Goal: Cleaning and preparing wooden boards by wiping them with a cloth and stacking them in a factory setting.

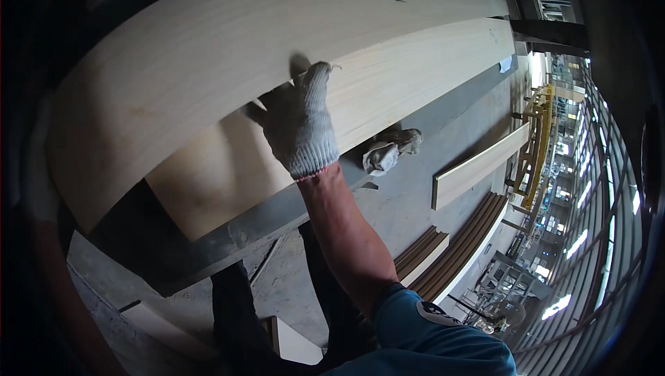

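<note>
A long pale wooden board (228,43) with dark handwriting on its face lies tilted across the upper view. My right hand (299,123), in a white knit glove, grips its near edge, with some fingers hidden by the board. Below it, a second pale board (422,75) rests on a dark grey worktable (460,102). At the dark left rim, my left hand (40,168) is dimly visible beside the upper board's left end; its fingers cannot be made out. A crumpled whitish cloth or glove (381,158) lies on the table's near side, right of my right wrist.
To the right, a single pale board (478,165) and a stack of brown strips (460,241) lie lower down. Beyond them stands a yellow metal frame (540,140). Near my legs, a pale panel (294,341) and another board (163,327) are close to the floor.
</note>
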Tool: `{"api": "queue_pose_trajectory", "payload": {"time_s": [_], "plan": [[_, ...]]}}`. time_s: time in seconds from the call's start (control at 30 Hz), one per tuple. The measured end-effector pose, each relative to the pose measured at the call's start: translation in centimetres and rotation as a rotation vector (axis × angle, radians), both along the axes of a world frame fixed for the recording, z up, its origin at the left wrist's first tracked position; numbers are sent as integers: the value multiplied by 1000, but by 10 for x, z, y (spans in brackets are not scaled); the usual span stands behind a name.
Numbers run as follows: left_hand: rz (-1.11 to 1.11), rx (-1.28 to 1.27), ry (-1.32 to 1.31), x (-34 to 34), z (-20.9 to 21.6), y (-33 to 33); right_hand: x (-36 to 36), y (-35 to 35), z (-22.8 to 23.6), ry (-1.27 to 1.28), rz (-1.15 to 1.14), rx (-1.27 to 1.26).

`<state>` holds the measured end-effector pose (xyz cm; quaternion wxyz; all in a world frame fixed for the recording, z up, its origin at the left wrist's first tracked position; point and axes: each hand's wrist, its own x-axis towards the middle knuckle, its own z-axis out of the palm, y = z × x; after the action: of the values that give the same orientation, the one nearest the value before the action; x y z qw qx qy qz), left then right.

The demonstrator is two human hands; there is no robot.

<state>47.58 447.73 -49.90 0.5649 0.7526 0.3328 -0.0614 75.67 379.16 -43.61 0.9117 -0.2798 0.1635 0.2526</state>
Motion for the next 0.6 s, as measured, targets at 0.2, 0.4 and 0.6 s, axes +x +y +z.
{"api": "queue_pose_trajectory", "payload": {"time_s": [0.2, 0.4, 0.6], "plan": [[46, 6, -4, 139, 69, -346, 4, -27, 9, -19, -86, -184], [63, 189, 77, 122, 120, -395, -26, -73, -6, -27, -34, -322], [92, 252, 132, 111, 154, -424, -49, -90, 33, 64, -40, -440]]}}
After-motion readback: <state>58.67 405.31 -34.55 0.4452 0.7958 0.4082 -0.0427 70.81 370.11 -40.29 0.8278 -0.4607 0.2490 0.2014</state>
